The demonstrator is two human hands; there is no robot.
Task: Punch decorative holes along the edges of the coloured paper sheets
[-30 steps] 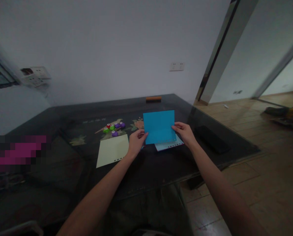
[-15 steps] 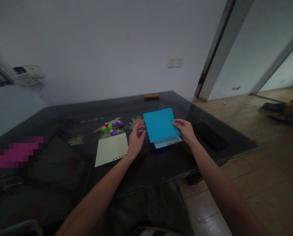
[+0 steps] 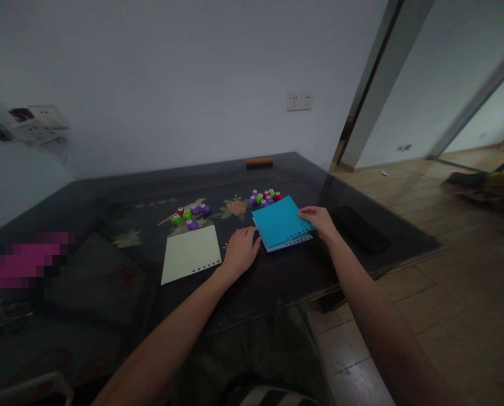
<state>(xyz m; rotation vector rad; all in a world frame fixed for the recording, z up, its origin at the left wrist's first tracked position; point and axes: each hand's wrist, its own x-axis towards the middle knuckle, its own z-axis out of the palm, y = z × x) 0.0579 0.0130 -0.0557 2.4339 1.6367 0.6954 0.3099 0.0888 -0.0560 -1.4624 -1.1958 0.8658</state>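
A blue paper sheet [image 3: 281, 219] with punched holes along its near edge lies slightly raised over a pale punched sheet [image 3: 292, 243]. My right hand [image 3: 319, 220] pinches the blue sheet's right edge between thumb and fingers. Palm down on the table, my left hand [image 3: 241, 248] has its fingers stretched out beside the left edge of the sheets and holds nothing. To its left lies a cream punched sheet [image 3: 190, 254]. Several small red, green and purple balls with eye-like white spots [image 3: 266, 197] cluster behind the blue sheet. A similar group of balls [image 3: 190, 213] sits behind the cream sheet.
The dark glossy table [image 3: 277, 282] carries a printed flower pattern. A long black object [image 3: 359, 228] rests near its right edge, and a brown cylinder [image 3: 259, 162] lies at the back by the wall. A pink pixelated patch [image 3: 27, 262] is at far left.
The blue sheet has come down from a steeper tilt, uncovering the balls behind it. My left hand has lowered to the table and moved slightly right, while my right hand keeps its grip.
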